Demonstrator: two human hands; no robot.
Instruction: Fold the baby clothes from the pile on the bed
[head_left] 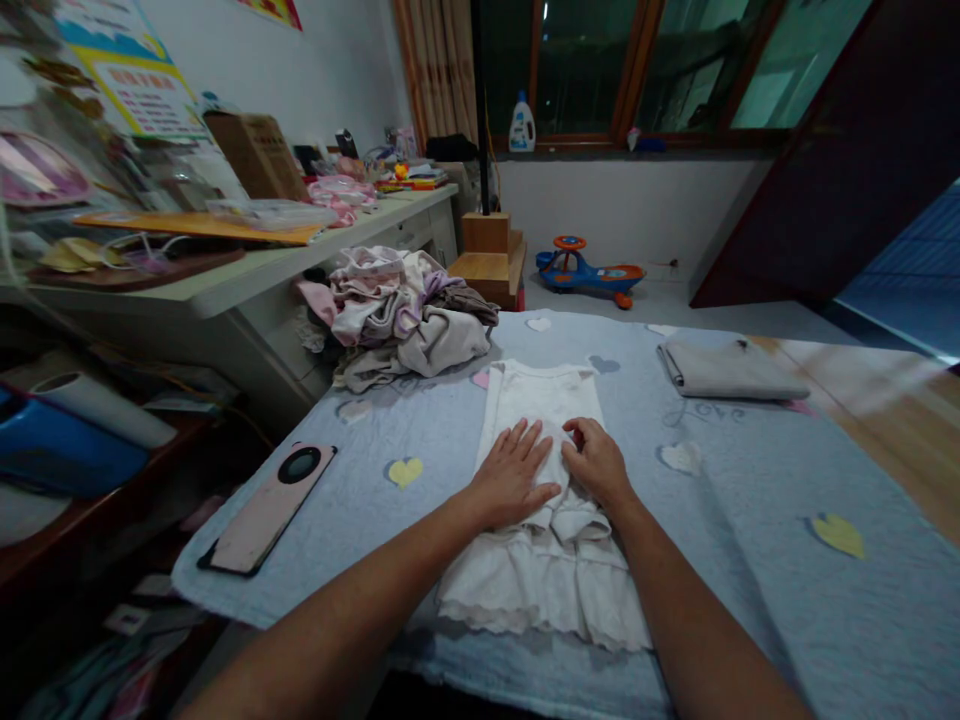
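Observation:
A white ruffled garment (544, 400) lies folded lengthwise on the blue-grey sheet with heart shapes (750, 520). My left hand (514, 472) rests flat on its middle, fingers stretched out and together. My right hand (596, 462) sits just beside it on the same garment, fingers curled down onto the cloth as if pinching a fold. The garment's frilled hem (540, 595) spreads toward me between my forearms.
A heap of unfolded clothes (401, 315) lies at the sheet's far left. A folded grey piece (727, 370) sits far right. A phone in a pink case (266, 505) lies at the left edge. A cluttered desk (247, 270) runs along the left; a toy car (589, 270) stands on the floor.

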